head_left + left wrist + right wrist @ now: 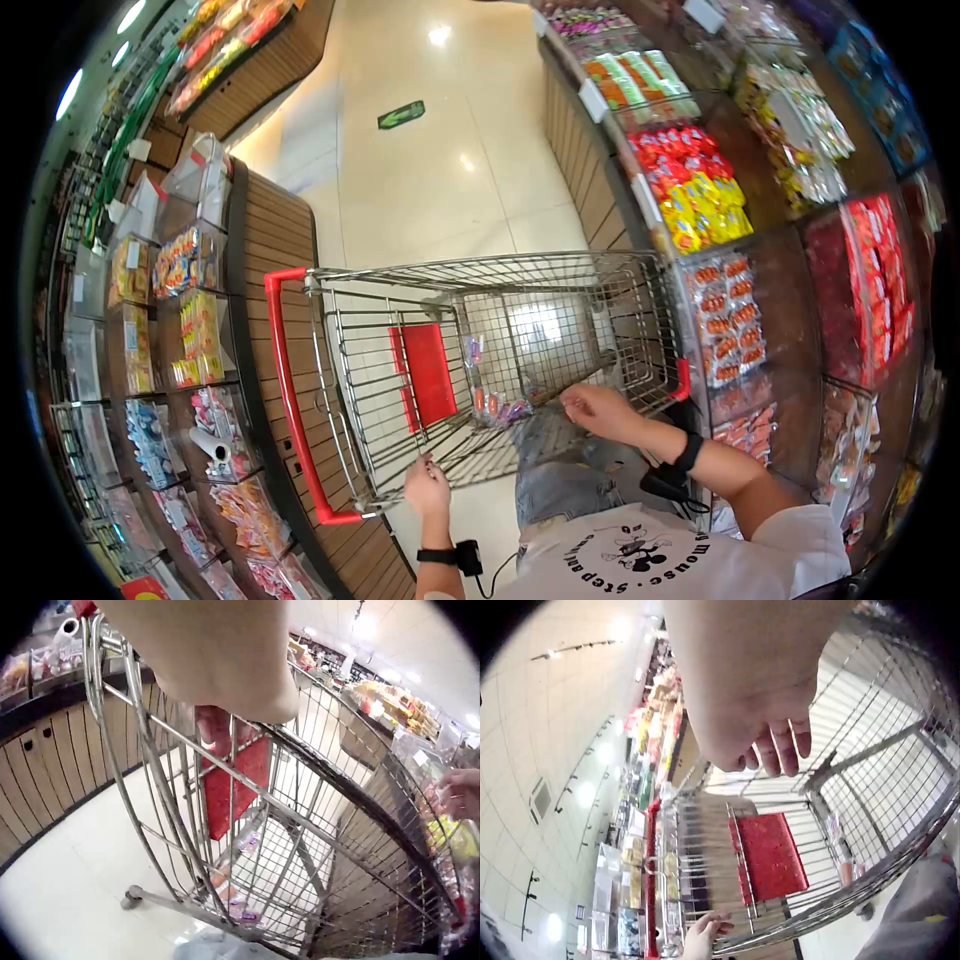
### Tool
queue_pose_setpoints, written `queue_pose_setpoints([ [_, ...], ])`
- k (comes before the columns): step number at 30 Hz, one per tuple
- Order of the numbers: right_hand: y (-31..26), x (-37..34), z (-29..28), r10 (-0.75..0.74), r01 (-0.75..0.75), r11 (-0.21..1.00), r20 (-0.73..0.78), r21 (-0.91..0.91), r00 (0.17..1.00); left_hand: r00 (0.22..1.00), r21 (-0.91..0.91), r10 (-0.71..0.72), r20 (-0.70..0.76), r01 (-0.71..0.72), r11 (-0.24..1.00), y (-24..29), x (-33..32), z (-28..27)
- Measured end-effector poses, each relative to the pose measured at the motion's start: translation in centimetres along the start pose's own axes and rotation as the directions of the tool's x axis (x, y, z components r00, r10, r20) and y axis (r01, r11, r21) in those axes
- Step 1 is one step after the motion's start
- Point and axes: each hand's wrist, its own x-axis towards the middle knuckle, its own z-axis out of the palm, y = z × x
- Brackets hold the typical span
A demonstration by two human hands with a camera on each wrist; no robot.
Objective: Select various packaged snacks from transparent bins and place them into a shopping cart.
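A wire shopping cart [480, 266] with a red handle [284, 390] stands in front of the person. At its near side rail, close to the handle end, is the left hand [428, 487]; in the left wrist view its fingers [214, 726] curl over the rail into the cart. The right hand [597, 410] hovers over the near side of the basket, its fingers [781, 746] loosely spread and holding nothing. Several small packets [490, 405] lie on the basket floor. A red panel [430, 372] hangs at the handle end.
To the right, a wood-sided display [585, 165] holds red and yellow candy packs [690, 185] close beside the cart's front. Another curved display [275, 235] with clear bins stands left, beyond the handle. A green floor arrow [402, 115] marks the tiled aisle.
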Motion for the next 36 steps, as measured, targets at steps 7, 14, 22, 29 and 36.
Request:
queue_pose_setpoints([
  [7,13.7,17.2,15.4,0.582,-0.659,0.613,0.316,0.435,0.749,0.989,0.053,0.11,0.094,-0.115,0.992,-1.2,1.5,0.8],
  [14,28.7,26.0,24.4,0.23,-0.072,0.761,0.163,-0.645,0.959,0.871,0.17,-0.113,0.478,0.034,0.985,0.7,3.6,-0.8],
  [22,23.4,27.6,24.3,0.702,-0.694,0.712,-0.159,0.111,0.695,0.705,0.163,-0.115,0.7,-0.002,0.987,0.0,4.2,-0.7],
  [29,19.9,28.8,21.6,0.557,-0.546,0.827,-0.06,0.134,0.829,0.804,0.242,-0.089,0.588,-0.07,0.968,-0.8,2.0,0.3],
  [36,5.0,20.7,8.4,0.011,-0.058,0.881,0.102,0.469,0.995,0.809,-0.216,0.124,0.575,0.003,0.976,-1.8,2.1,0.1],
])
